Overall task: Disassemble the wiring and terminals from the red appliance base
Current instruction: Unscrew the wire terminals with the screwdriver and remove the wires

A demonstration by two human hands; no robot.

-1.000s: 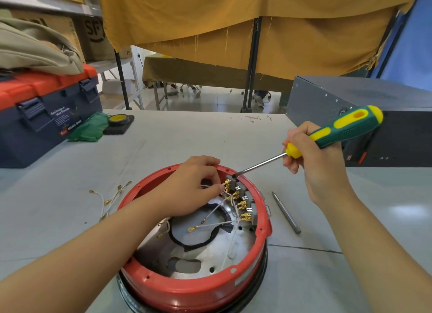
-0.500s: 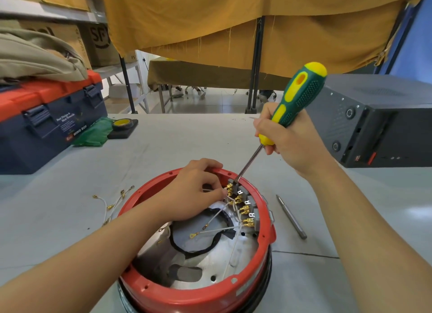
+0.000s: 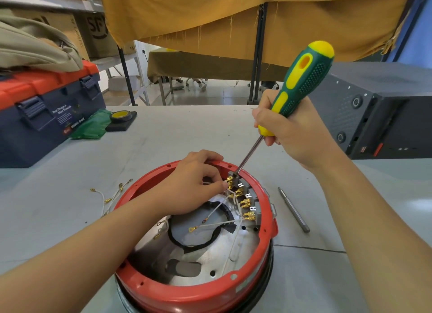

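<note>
Pinching a wire [image 3: 230, 191], left hand [image 3: 191, 186] hides its end; right hand [image 3: 297, 135] grips screwdriver [image 3: 301, 78].

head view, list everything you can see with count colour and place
base: 1, red, near centre of table
terminals: several, brass, inside base at right
screwdriver: 1, green and yellow, tip at terminals
bit: 1, grey, right of base
loose wires: several, white, left of base
toolbox: 1, blue and orange, far left
tape: 1, yellow, by toolbox
case: 1, black, far right
left hand: pinches a wire
right hand: grips screwdriver
</note>
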